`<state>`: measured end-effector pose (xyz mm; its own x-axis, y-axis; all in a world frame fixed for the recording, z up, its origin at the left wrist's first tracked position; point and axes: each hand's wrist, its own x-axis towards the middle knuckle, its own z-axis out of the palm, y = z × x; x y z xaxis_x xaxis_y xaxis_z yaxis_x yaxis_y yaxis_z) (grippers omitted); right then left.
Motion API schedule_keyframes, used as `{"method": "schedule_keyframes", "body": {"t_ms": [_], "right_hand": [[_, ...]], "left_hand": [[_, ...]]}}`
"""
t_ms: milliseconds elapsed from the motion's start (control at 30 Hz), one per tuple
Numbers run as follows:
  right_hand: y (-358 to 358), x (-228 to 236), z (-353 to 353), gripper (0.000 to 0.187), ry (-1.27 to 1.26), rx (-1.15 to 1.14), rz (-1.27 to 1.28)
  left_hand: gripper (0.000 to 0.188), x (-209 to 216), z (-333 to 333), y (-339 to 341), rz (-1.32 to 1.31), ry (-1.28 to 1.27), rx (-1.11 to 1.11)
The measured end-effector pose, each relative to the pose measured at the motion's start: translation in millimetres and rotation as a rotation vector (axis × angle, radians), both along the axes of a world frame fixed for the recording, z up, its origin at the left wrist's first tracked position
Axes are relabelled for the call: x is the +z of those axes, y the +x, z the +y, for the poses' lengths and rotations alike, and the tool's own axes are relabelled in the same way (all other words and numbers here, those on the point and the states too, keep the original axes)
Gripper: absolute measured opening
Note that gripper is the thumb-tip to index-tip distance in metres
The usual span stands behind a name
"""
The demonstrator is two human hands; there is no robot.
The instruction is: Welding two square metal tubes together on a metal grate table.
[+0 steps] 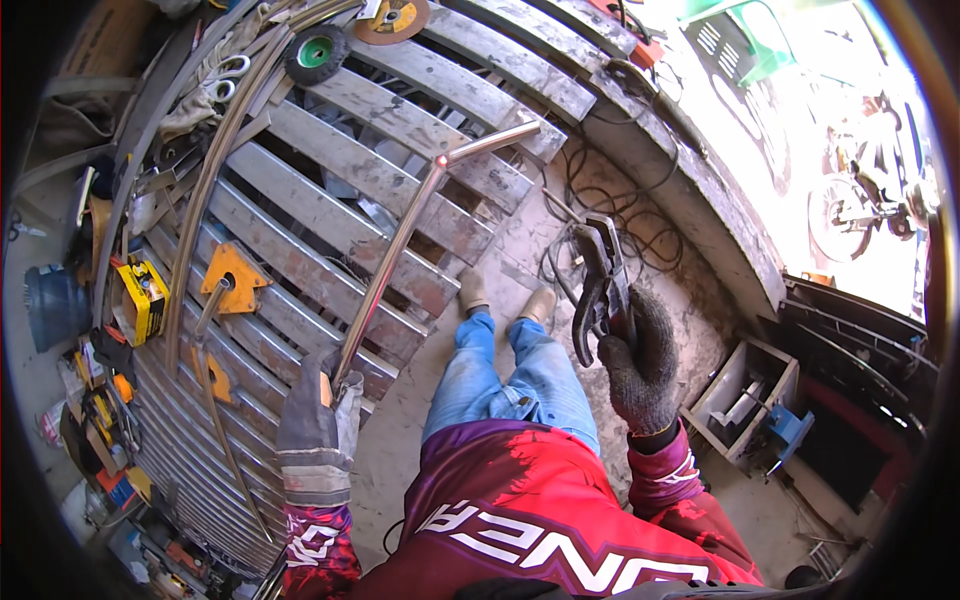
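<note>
- On the left, a blue container (55, 305) is standing near a yellow box (146, 298).
- Right of the box, an orange triangular piece (237, 278) is lying on the slatted metal table (345, 165).
- Nearer, the gloved left hand (318, 410) is curling around the near end of an angled metal tube (400, 238); how tightly, I cannot tell.
- At the table's far side, a green-centred wheel (316, 53) is lying left of a brown disc (392, 20).
- The tube is slanting over the slats, its far arm bending right.
- Further right, the gloved right hand (640, 365) is closing around a black clamp-like tool (603, 258), holding it above the floor.
- Beyond it, cable (672, 235) is lying coiled.
- At the right, a crate (700, 412) is standing.
</note>
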<state>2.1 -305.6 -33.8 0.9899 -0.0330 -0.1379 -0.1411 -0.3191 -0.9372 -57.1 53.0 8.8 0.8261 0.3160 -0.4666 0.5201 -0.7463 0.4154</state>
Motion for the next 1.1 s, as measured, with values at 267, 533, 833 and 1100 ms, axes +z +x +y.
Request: {"method": "schedule_keyframes", "body": {"t_ms": [267,533,833,1100], "right_hand": [[-6.7,1.8,-3.8,0.06,0.069,-0.026,0.014],[-1.5,17.1,-2.4,0.057,0.104,-0.038,0.072],[5.7,25.1,0.5,0.054,0.112,-0.043,0.027],[3.9,31.0,0.7,0.053,0.152,-0.055,0.023]], "left_hand": [[0.037,4.7,0.9,0.0,-0.193,-0.01,-0.058],[0.031,5.2,17.6,-7.4,-0.139,-0.11,-0.118],[0.032,15.8,25.3,-1.3,0.014,-0.313,0.059],[0.032,-12.7,27.6,-3.1,-0.14,0.017,-0.048]]}}
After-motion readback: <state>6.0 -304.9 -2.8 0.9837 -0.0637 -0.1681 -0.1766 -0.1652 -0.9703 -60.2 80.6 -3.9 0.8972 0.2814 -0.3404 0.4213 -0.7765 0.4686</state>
